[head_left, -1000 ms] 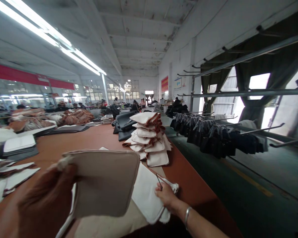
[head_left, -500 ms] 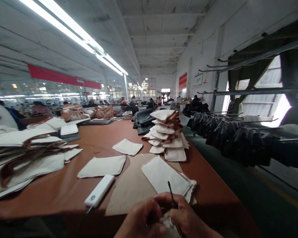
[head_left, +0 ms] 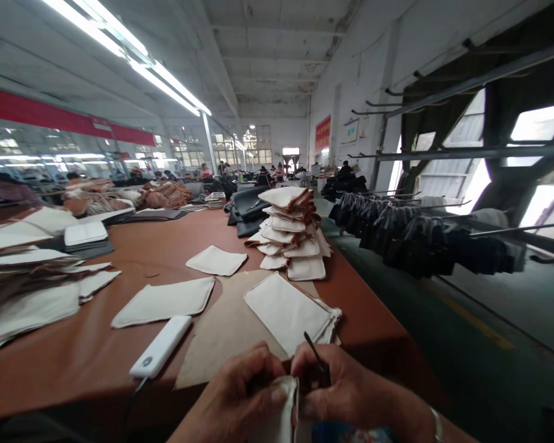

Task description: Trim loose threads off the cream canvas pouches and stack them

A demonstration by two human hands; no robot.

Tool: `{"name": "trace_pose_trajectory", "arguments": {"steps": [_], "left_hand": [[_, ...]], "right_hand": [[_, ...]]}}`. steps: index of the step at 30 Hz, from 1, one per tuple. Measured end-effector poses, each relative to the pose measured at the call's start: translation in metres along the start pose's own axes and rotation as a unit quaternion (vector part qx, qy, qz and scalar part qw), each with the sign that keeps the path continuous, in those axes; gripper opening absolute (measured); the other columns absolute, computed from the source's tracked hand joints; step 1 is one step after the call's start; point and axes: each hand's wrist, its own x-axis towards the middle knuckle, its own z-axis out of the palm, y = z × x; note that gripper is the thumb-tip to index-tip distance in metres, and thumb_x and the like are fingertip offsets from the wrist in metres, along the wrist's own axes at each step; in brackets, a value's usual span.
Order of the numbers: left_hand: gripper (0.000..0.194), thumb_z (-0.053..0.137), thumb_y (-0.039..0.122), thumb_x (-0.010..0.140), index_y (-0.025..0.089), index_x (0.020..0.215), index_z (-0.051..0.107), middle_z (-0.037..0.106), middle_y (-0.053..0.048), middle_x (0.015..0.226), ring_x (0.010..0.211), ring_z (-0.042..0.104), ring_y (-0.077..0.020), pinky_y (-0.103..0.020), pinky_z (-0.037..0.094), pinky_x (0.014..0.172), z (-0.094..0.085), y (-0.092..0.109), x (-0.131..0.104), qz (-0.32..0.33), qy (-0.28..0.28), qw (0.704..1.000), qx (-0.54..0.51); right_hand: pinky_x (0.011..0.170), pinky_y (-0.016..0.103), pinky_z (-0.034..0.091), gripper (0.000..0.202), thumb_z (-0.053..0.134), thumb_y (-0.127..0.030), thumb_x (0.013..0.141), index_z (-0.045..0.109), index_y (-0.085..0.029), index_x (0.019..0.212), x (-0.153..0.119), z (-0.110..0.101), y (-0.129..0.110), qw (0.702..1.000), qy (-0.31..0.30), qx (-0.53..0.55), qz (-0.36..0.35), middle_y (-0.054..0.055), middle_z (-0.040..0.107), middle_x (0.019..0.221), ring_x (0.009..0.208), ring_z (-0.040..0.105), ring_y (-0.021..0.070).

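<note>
At the bottom of the head view, my left hand point(head_left: 242, 391) is closed on a white fabric piece point(head_left: 274, 424), its thumb pressed on the upper part beside an open edge. My right hand point(head_left: 346, 384) pinches the other side of that edge. A thin dark tool point(head_left: 314, 349) with a slim tip sticks up out of the right hand; its lower part is hidden by the fingers, so its kind is unclear. Just beyond the hands, a few white stitched fabric pieces point(head_left: 289, 311) lie on a sheet of brown paper point(head_left: 212, 351).
A brown-covered table point(head_left: 138, 258) carries a tall stack of white pieces point(head_left: 289, 231), a white device with a cable point(head_left: 161, 346), and heaped fabric point(head_left: 32, 307) at left. Dark items hang from a rack point(head_left: 397, 237) on the right. People sit further back.
The view has turned slightly right and down. My hands have drawn a little apart, and the fabric between them now stands upright with its edge parted. The tool stays in my right hand.
</note>
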Motion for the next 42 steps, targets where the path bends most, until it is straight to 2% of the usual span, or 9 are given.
{"name": "trace_pose_trajectory", "arguments": {"steps": [5,9,14,18,22,25,28,32,42], "left_hand": [[0.039,0.063,0.053,0.088,0.016,0.083,0.056,0.054,0.001,0.079,0.074,0.045,-0.0142,-0.023,0.036,0.065,0.012,-0.020,0.012,-0.034,-0.032,0.997,-0.069],[0.046,0.069,0.057,0.082,0.012,0.091,0.063,0.060,-0.004,0.084,0.077,0.049,-0.0161,-0.025,0.036,0.068,0.018,-0.039,0.019,-0.059,-0.069,0.989,-0.117],[0.044,0.080,0.054,0.072,0.011,0.076,0.068,0.063,-0.004,0.072,0.067,0.050,-0.0148,-0.024,0.033,0.061,0.029,-0.049,0.021,-0.097,-0.021,0.988,-0.123],[0.042,0.084,0.051,0.068,0.012,0.070,0.069,0.063,-0.003,0.064,0.058,0.047,-0.0112,-0.022,0.030,0.054,0.039,-0.049,0.019,-0.123,-0.006,0.966,-0.226],[0.043,0.085,0.051,0.064,0.013,0.066,0.064,0.065,-0.003,0.059,0.050,0.047,-0.0105,-0.021,0.029,0.050,0.046,-0.054,0.018,-0.146,0.004,0.955,-0.258],[0.039,0.082,0.048,0.065,0.015,0.065,0.061,0.064,-0.002,0.057,0.049,0.047,-0.0111,-0.021,0.028,0.048,0.050,-0.058,0.019,-0.149,0.020,0.959,-0.242],[0.037,0.078,0.047,0.069,0.015,0.063,0.061,0.056,0.002,0.056,0.050,0.040,-0.0090,-0.021,0.027,0.048,0.049,-0.058,0.020,-0.136,0.033,0.970,-0.198],[0.030,0.073,0.042,0.070,0.012,0.068,0.068,0.062,-0.001,0.065,0.059,0.047,-0.0125,-0.022,0.033,0.054,0.045,-0.053,0.021,-0.132,0.033,0.982,-0.131],[0.026,0.065,0.038,0.074,0.014,0.065,0.066,0.056,0.001,0.062,0.057,0.042,-0.0124,-0.022,0.028,0.051,0.049,-0.063,0.026,-0.127,0.039,0.991,-0.033]], "right_hand": [[0.062,0.022,0.037,0.016,0.072,-0.029,0.080,0.065,-0.014,0.079,-0.006,-0.007,0.011,0.991,0.074,-0.108,-0.040,-0.002,0.055,0.070,0.066,0.045,0.0116],[0.068,0.023,0.040,0.013,0.063,-0.023,0.085,0.065,-0.015,0.075,-0.011,-0.006,0.010,0.972,0.083,-0.202,-0.087,-0.001,0.060,0.076,0.071,0.052,0.0131],[0.062,0.022,0.038,0.013,0.059,-0.020,0.081,0.063,-0.016,0.069,-0.015,-0.001,0.015,0.964,0.112,-0.223,-0.096,-0.001,0.057,0.070,0.067,0.051,0.0120],[0.043,0.020,0.031,0.011,0.059,-0.025,0.071,0.063,-0.016,0.066,-0.011,-0.001,0.027,0.990,0.121,-0.056,0.046,-0.004,0.050,0.052,0.043,0.041,0.0082],[0.027,0.019,0.021,0.011,0.059,-0.027,0.060,0.060,-0.018,0.067,-0.005,0.001,0.042,0.969,0.134,0.118,0.168,-0.008,0.044,0.043,0.027,0.031,0.0066],[0.025,0.019,0.019,0.017,0.062,-0.035,0.066,0.055,-0.019,0.067,-0.004,0.003,0.045,0.968,0.122,0.125,0.178,-0.008,0.042,0.041,0.026,0.028,0.0065],[0.031,0.017,0.022,0.031,0.069,-0.045,0.073,0.056,-0.018,0.074,-0.005,0.004,0.039,0.988,0.103,0.049,0.104,-0.008,0.045,0.049,0.034,0.030,0.0048],[0.049,0.017,0.034,0.031,0.082,-0.026,0.060,0.059,-0.015,0.077,-0.004,0.002,0.031,0.991,0.114,-0.035,0.059,-0.004,0.054,0.065,0.057,0.042,0.0076],[0.054,0.021,0.035,0.003,0.065,-0.014,0.068,0.068,-0.015,0.070,-0.009,0.001,0.035,0.975,0.170,-0.126,0.064,-0.002,0.059,0.061,0.059,0.048,0.0118]]}}
